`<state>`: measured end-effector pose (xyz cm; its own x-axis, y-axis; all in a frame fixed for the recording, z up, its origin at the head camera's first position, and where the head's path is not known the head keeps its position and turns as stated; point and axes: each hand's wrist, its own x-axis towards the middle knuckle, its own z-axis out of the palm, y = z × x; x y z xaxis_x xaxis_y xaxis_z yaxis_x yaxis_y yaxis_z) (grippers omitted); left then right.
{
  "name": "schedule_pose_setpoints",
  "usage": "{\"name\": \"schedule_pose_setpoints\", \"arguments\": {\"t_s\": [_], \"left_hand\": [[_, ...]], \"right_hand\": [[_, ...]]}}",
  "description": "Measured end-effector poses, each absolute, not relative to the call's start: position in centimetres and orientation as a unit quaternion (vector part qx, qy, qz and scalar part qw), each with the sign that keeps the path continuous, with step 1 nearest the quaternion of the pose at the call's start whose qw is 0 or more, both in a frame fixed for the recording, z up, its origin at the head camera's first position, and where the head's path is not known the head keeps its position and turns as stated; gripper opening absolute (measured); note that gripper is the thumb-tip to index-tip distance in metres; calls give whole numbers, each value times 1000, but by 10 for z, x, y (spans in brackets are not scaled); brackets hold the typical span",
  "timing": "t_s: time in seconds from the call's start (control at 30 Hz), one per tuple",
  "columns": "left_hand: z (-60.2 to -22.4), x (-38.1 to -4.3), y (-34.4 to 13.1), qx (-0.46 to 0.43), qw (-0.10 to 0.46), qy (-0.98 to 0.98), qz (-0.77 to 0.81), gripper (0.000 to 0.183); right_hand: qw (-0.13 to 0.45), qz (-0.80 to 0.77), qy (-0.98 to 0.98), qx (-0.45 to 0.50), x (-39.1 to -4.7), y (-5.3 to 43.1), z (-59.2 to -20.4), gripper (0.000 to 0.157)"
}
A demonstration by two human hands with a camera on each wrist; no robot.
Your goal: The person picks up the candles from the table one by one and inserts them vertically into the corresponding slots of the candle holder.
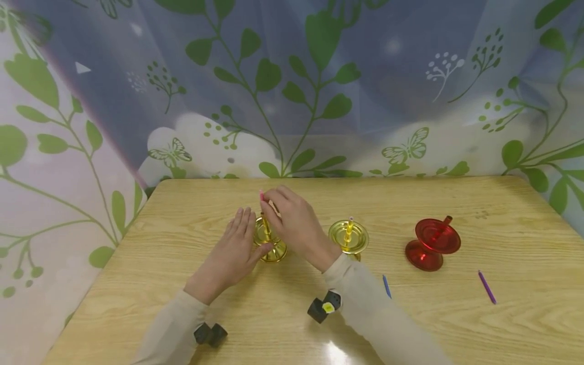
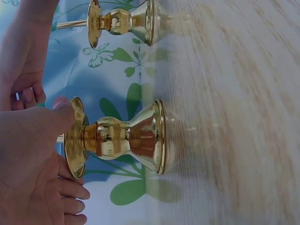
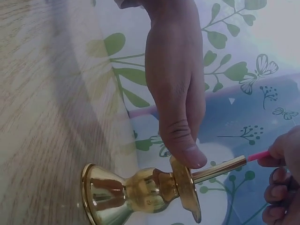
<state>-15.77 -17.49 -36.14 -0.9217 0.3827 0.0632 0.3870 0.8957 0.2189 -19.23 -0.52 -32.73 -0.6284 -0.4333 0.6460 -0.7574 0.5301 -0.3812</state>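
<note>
A gold candlestick (image 1: 274,252) stands upright on the table at centre left. My left hand (image 1: 228,257) is beside it with fingers straight, and its thumb touches the rim of the dish (image 3: 186,190) in the right wrist view. Between thumb and fingers, my right hand (image 1: 298,224) pinches a thin pink candle (image 3: 258,155). The candle's lower end meets the top of the candlestick's narrow tube (image 3: 220,169); how far in it sits, I cannot tell.
To the right stands a second gold candlestick (image 1: 360,237). Farther right is a red candlestick (image 1: 424,257), with a blue candle (image 1: 387,286) and a purple candle (image 1: 487,287) lying on the wooden table (image 1: 524,334). Patterned cloth (image 1: 283,76) hangs behind.
</note>
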Motion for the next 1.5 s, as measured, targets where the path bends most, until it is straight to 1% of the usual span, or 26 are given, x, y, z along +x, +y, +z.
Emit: {"name": "schedule_pose_setpoints", "arguments": {"t_s": [1.03, 1.23, 1.33, 1.5], "left_hand": [[-363, -158, -175, -197, 15, -974, -110, 81], [-362, -157, -175, -200, 15, -973, -113, 81], [-362, -157, -175, -201, 15, -973, -113, 82], [-363, -157, -175, -199, 12, -973, -116, 82]], "right_hand": [[233, 309, -850, 357, -194, -8, -338, 11], [228, 304, -855, 353, -195, -10, -340, 8], [223, 308, -856, 350, -195, -10, -340, 7], [196, 336, -853, 348, -195, -11, -338, 5]]}}
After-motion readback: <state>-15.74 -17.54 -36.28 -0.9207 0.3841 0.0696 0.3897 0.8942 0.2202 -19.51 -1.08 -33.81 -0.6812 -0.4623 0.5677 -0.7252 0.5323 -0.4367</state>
